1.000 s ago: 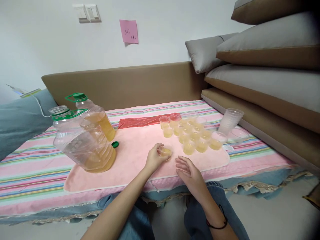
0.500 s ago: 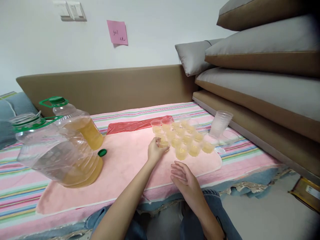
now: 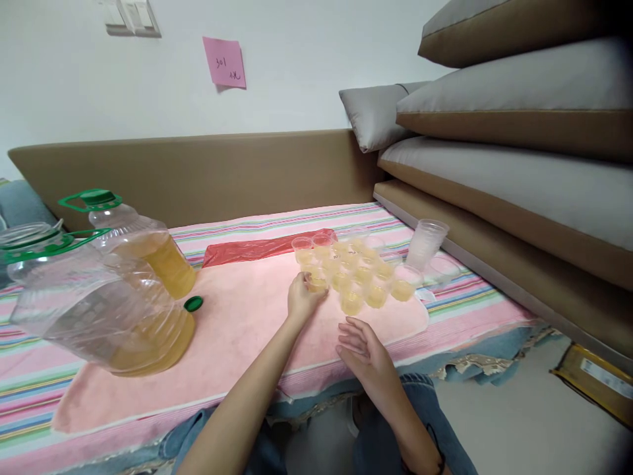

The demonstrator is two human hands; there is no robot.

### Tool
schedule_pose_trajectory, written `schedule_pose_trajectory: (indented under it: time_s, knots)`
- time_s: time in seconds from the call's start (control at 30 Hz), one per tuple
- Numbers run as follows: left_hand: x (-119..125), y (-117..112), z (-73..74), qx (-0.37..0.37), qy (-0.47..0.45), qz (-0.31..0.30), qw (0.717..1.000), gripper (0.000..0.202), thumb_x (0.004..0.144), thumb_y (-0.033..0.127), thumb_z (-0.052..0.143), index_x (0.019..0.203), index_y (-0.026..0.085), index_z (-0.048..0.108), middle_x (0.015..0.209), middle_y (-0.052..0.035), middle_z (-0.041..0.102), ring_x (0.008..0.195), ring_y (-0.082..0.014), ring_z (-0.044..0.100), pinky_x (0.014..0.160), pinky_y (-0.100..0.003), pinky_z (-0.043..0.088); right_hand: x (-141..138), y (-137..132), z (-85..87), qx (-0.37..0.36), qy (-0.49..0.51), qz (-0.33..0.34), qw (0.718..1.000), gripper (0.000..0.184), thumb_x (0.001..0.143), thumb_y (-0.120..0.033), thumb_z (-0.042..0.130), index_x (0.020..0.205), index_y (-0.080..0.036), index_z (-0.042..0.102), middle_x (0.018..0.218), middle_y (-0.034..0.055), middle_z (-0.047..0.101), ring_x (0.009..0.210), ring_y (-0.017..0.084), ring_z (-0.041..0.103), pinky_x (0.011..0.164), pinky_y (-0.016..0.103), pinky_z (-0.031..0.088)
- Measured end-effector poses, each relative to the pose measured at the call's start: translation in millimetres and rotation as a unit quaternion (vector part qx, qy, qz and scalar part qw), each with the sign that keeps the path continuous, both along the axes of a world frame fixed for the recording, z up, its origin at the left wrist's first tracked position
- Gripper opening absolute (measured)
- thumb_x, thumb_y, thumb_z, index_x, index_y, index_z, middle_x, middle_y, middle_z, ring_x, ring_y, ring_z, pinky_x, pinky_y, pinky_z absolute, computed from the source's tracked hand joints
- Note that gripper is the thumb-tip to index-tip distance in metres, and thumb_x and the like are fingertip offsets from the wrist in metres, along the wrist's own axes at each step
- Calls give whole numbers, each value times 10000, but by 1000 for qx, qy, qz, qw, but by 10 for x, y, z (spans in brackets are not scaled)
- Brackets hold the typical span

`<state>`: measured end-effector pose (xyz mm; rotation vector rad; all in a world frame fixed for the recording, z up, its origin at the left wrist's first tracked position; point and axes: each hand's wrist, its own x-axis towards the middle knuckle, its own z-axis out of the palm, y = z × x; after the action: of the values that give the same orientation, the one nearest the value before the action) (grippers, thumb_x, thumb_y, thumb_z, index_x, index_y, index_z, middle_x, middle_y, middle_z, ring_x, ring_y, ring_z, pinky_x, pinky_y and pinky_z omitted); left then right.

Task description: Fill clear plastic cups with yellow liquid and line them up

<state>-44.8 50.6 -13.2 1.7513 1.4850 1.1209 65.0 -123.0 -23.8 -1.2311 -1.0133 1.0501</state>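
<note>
My left hand (image 3: 302,297) is closed around a clear plastic cup (image 3: 317,284) of yellow liquid at the left edge of a cluster of similar cups. My right hand (image 3: 360,340) hovers nearer to me with its fingers apart and nothing in it. Just beyond it stands the front cup (image 3: 351,302), also partly filled. The other filled cups (image 3: 363,274) stand close together on a pink towel (image 3: 237,330). To the right of them is a stack of clear cups (image 3: 427,245).
On the left stand a large uncapped jug (image 3: 109,316) and a second, capped jug (image 3: 158,254), both holding yellow liquid. A green cap (image 3: 193,303) lies beside them. Red plastic film (image 3: 257,247) lies behind the towel. Stacked cushions (image 3: 504,178) rise on the right.
The whole scene has shifted slightly left as my head turned. My left hand keeps its hold on the cup, and my right hand stays about where it was.
</note>
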Motion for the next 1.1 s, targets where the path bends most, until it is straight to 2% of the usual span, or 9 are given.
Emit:
schedule_pose_trajectory:
  time_s: [0.17, 0.3, 0.4, 0.53, 0.63, 0.7, 0.9, 1.0, 1.1]
  knots:
    - [-65, -50, 18, 3, 17, 7, 1000, 633, 491, 264, 852, 1048, 148, 576, 1021, -100, 667, 961, -257, 638, 837, -374, 493, 138, 0, 26, 24, 11, -49, 998, 626, 744, -525, 724, 1225, -198, 493, 1260, 140, 563, 1102, 261, 595, 947, 422, 517]
    - [-232, -165, 139, 8, 29, 11, 999, 676, 545, 289, 811, 1151, 121, 564, 1188, -176, 615, 1042, -297, 619, 895, -428, 483, 431, -12, 89, 88, -19, -188, 978, 564, 728, -528, 709, 1140, -182, 539, 1190, 141, 602, 1078, 271, 607, 941, 436, 514]
    - [-392, -298, 289, 12, 28, -4, 1000, 558, 672, 362, 709, 1163, 130, 580, 1225, -179, 610, 995, -281, 636, 862, -429, 499, 834, 16, 153, 113, -55, -314, 941, 597, 688, -550, 688, 1124, -177, 524, 1229, 145, 568, 1165, 277, 549, 1016, 442, 457]
    - [-584, -466, 448, 6, 18, -39, 999, 481, 726, 451, 629, 1098, 147, 629, 1211, -156, 644, 988, -275, 644, 810, -402, 517, 1552, 230, 157, 84, -67, -416, 903, 749, 556, -554, 712, 1147, -172, 456, 1317, 167, 479, 1267, 313, 447, 1101, 462, 349]
    - [-700, -532, 500, -9, 8, -59, 998, 499, 717, 510, 612, 1067, 158, 652, 1209, -143, 658, 1004, -277, 644, 821, -400, 514, 2014, 490, 43, 43, -69, -438, 895, 842, 424, -507, 761, 1127, -174, 438, 1308, 178, 467, 1273, 352, 424, 1111, 475, 317]
    - [-765, -550, 516, -20, 1, -63, 998, 502, 704, 532, 609, 1044, 166, 663, 1193, -136, 669, 980, -273, 652, 817, -400, 516, 2201, 649, -68, 26, -67, -429, 901, 881, 386, -474, 791, 1134, -186, 426, 1284, 160, 483, 1249, 345, 447, 1088, 475, 344]
    - [-884, -603, 543, -24, -2, -55, 998, 478, 694, 525, 610, 1013, 174, 667, 1169, -127, 682, 942, -264, 664, 802, -401, 516, 2326, 875, -312, 32, -65, -418, 906, 970, 354, -443, 823, 1177, -193, 375, 1170, 122, 554, 1176, 300, 508, 1050, 458, 391]
    - [-895, -650, 522, -20, 18, -67, 997, 456, 725, 494, 593, 1039, 170, 662, 1179, -125, 676, 952, -258, 664, 809, -401, 517, 2320, 851, -277, 56, -67, -429, 899, 942, 377, -466, 821, 1161, -187, 378, 1089, 108, 598, 1100, 287, 557, 1043, 476, 394]
    - [-893, -700, 489, -20, 27, -79, 996, 408, 750, 450, 598, 1047, 179, 663, 1172, -117, 676, 948, -249, 667, 803, -391, 526, 2241, 733, -94, 113, -80, -450, 882, 937, 433, -513, 828, 1188, -180, 383, 1150, 134, 593, 1116, 284, 556, 1057, 487, 380]
